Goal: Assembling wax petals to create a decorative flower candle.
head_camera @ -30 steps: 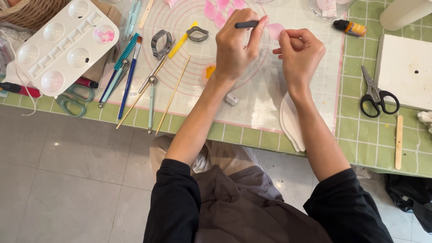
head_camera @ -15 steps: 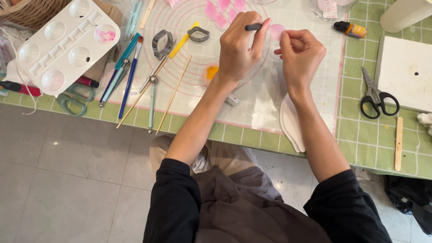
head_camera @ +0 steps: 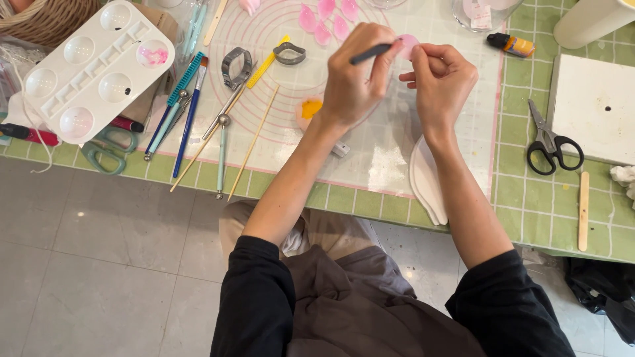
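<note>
Your left hand [head_camera: 354, 82] keeps its grip pinching the dark stick [head_camera: 370, 53], now touching the pink petal [head_camera: 408, 45] your right hand [head_camera: 440, 82] still pinches.

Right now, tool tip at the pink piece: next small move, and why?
Probably a short, light stroke of the dark tool across the pink petal piece. The left hand holds the tool like a pen with its tip at the piece, and the right hand pinches the piece just above the clear mat. Finished pink petals lie farther back, so more shaping seems likely.
</note>
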